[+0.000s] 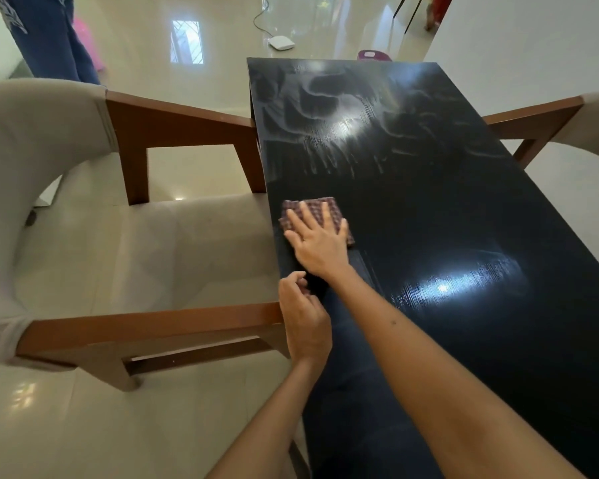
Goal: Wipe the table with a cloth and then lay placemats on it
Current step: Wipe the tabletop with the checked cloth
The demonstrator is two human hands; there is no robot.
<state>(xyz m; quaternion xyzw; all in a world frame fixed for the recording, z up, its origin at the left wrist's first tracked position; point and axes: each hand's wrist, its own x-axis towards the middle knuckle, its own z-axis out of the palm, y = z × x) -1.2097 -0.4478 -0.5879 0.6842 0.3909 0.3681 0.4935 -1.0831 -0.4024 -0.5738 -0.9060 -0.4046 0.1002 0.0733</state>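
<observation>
Pressing checked cloth flat on black table, right hand fingers straight; left hand loosely curled, empty.

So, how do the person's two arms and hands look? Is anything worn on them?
Both forearms are bare up to the frame edge: no sleeves, gloves, watch or bracelet show. The left hand and right hand show no rings on the fingers. The right forearm has a small dark mark.

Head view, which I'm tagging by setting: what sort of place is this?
Probably a home dining area: a long black table flanked by upholstered wooden-armed chairs, on glossy floor tiles. The right hand presses a checked cloth on the table.
</observation>
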